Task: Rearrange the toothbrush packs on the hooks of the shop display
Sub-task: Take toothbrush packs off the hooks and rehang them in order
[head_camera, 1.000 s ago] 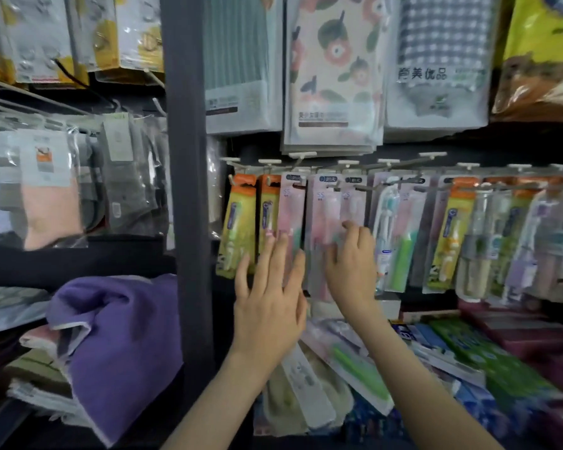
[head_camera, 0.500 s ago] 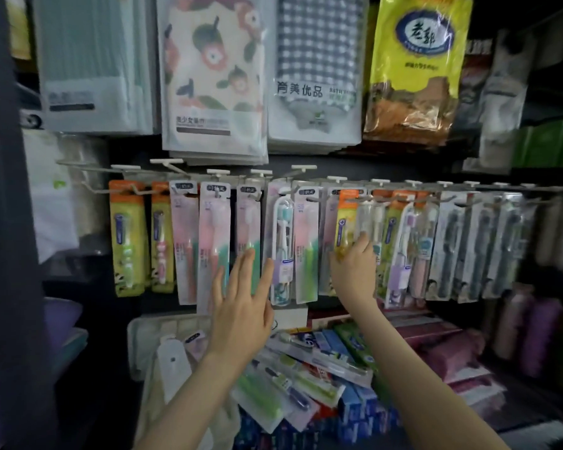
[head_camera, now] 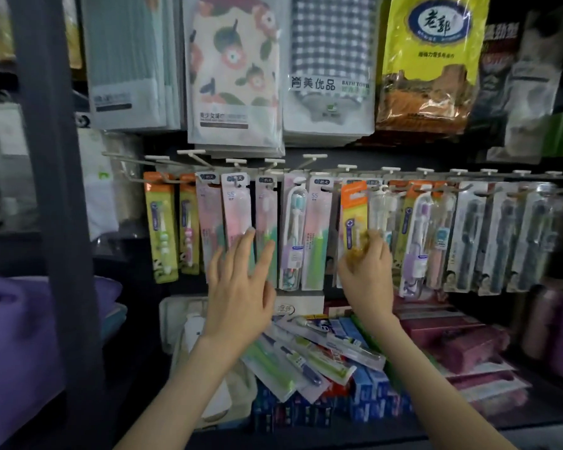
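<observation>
Orange-yellow toothbrush pack [head_camera: 354,219], frame centre-right: pinched by right hand [head_camera: 366,274]. Left hand [head_camera: 238,300]: fingers spread as earlier, tips touching pink packs [head_camera: 238,216].

Both forearms reach up; left hand [head_camera: 238,297] spreads straight fingers, right hand [head_camera: 366,271] pinches a yellow pack [head_camera: 354,209]

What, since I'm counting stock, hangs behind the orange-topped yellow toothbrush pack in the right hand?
Behind the orange-topped yellow toothbrush pack, which the right hand pinches, only a white pack header with a blue logo peeks out. The rest of that pack is covered.
</observation>
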Demonstrator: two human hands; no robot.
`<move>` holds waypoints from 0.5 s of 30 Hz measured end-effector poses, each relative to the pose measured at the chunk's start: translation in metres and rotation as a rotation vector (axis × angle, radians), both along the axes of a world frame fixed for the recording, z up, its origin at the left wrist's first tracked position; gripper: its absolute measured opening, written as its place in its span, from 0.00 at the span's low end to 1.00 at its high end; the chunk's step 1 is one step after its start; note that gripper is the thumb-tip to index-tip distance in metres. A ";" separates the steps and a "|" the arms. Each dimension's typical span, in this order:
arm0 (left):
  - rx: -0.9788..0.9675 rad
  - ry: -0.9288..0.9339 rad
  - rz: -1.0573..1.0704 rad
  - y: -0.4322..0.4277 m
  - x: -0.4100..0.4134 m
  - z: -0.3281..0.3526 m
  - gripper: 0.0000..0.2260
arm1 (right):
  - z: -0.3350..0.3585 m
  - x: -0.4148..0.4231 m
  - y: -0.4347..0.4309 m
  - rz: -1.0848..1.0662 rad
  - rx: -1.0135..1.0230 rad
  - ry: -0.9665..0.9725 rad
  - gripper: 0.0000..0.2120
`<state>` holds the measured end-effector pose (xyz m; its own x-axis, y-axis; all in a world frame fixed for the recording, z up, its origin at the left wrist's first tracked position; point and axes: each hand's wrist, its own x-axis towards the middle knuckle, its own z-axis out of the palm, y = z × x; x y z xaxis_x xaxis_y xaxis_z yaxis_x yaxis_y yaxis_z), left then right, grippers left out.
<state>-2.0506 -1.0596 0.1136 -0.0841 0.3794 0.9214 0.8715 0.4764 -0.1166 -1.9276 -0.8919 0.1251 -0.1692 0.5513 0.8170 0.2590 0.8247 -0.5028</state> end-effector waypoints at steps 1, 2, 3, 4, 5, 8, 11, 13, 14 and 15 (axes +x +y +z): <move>0.012 0.021 0.015 -0.013 -0.003 0.003 0.22 | -0.004 -0.002 -0.012 0.035 0.027 0.009 0.25; 0.026 0.046 0.036 -0.025 -0.008 0.007 0.20 | -0.006 -0.007 -0.024 0.086 0.067 -0.007 0.26; 0.043 0.070 0.063 -0.038 -0.014 0.012 0.19 | -0.007 -0.015 -0.035 0.137 0.125 -0.049 0.26; 0.063 0.089 0.094 -0.050 -0.021 0.018 0.18 | -0.006 -0.026 -0.045 0.173 0.197 -0.110 0.26; 0.084 0.110 0.126 -0.061 -0.029 0.024 0.18 | -0.004 -0.038 -0.053 0.192 0.260 -0.174 0.26; 0.154 0.197 0.221 -0.093 -0.055 0.040 0.18 | 0.009 -0.076 -0.079 0.222 0.318 -0.333 0.27; 0.206 0.244 0.313 -0.120 -0.081 0.046 0.19 | 0.020 -0.113 -0.105 0.230 0.406 -0.419 0.26; 0.177 0.261 0.346 -0.130 -0.094 0.047 0.21 | 0.026 -0.135 -0.118 0.212 0.450 -0.453 0.26; 0.149 0.273 0.356 -0.133 -0.098 0.047 0.21 | 0.028 -0.146 -0.124 0.198 0.438 -0.465 0.26; 0.128 0.284 0.359 -0.135 -0.102 0.047 0.21 | 0.030 -0.155 -0.128 0.187 0.403 -0.463 0.27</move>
<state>-2.1523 -1.1945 0.1602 0.0733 0.2542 0.9644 0.5915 0.7675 -0.2472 -2.0828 -1.0204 0.1555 -0.6178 0.1428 0.7733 0.2082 0.9780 -0.0143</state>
